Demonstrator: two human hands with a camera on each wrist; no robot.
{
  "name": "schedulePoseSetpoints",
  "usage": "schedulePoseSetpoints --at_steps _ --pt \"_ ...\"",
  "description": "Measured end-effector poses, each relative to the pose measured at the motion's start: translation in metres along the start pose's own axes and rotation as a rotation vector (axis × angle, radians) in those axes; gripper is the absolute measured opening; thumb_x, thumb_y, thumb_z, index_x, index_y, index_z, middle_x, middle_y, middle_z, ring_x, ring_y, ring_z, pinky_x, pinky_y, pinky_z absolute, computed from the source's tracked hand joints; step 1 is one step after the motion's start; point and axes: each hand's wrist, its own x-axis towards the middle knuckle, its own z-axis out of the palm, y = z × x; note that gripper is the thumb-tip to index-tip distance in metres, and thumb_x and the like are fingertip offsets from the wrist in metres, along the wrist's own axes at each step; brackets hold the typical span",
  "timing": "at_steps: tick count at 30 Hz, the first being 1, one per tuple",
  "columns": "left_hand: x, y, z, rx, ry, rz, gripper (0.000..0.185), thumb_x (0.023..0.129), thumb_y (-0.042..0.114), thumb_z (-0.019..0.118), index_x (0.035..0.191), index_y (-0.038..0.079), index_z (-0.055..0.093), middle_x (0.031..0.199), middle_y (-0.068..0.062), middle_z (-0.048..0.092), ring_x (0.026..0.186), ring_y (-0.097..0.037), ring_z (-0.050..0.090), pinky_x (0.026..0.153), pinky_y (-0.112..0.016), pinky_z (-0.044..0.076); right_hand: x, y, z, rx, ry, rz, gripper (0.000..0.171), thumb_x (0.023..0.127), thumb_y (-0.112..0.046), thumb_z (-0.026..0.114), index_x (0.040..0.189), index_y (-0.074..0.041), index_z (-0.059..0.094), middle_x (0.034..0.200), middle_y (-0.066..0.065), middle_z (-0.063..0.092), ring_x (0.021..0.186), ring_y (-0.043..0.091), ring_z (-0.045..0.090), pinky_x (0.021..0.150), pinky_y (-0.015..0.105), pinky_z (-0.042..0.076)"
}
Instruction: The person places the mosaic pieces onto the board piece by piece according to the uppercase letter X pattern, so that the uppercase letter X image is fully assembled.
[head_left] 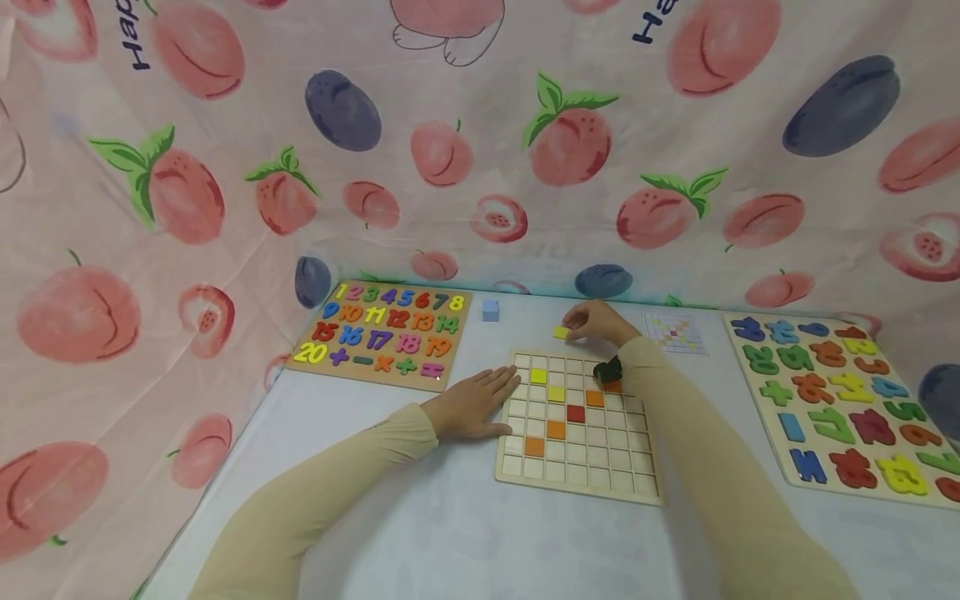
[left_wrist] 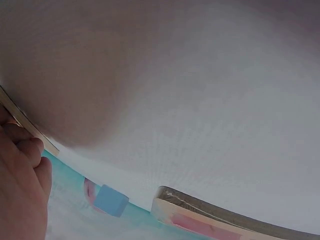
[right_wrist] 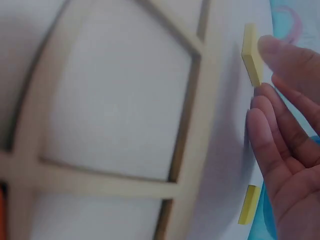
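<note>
My left hand lies with its fingers straight on the left edge of a wooden grid board. Beyond the board's far edge, my right hand pinches a yellow square tile at its fingertips, thumb against it. A second yellow tile lies on the table beside that hand in the right wrist view; in the head view the hand hides it. Several tiles sit in the grid: yellow ones, orange ones and a red tile near the middle. The left wrist view shows only part of my left hand.
A number puzzle board lies at the back left, near a light blue cube. A printed grid card is at the back right. A second puzzle board occupies the right side. Fruit-patterned cloth hangs behind the table.
</note>
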Motion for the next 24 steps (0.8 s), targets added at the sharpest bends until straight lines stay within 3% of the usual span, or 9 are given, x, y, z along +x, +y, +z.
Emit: schedulePoseSetpoints --at_steps 10,19,24 --pt "0.001 0.000 0.001 0.001 0.003 -0.005 0.083 0.093 0.062 0.033 0.152 0.009 0.008 0.160 -0.007 0.006 0.148 -0.019 0.007 0.121 -0.031 0.012 0.004 -0.008 0.010 -0.104 0.019 -0.004 0.027 0.077 -0.003 0.073 0.103 0.005 0.069 0.097 0.021 0.068 0.084 0.023 0.060 0.076 0.034 0.052" --pt "0.001 0.000 0.001 0.001 0.020 0.004 0.083 0.093 0.062 0.033 0.152 0.009 0.009 0.160 -0.008 0.008 0.148 -0.020 0.008 0.120 -0.032 0.013 0.008 -0.011 0.012 -0.080 -0.054 -0.031 0.030 0.078 -0.001 0.072 0.107 0.002 0.069 0.101 0.018 0.067 0.088 0.019 0.059 0.079 0.031 0.051" --pt "0.001 -0.001 0.001 0.004 0.024 0.008 0.083 0.093 0.062 0.033 0.152 0.008 0.010 0.160 -0.008 0.008 0.148 -0.021 0.009 0.120 -0.033 0.014 0.008 -0.008 0.013 -0.050 -0.051 -0.013 0.031 0.078 -0.002 0.072 0.109 0.002 0.068 0.104 0.019 0.066 0.089 0.020 0.059 0.080 0.030 0.051"
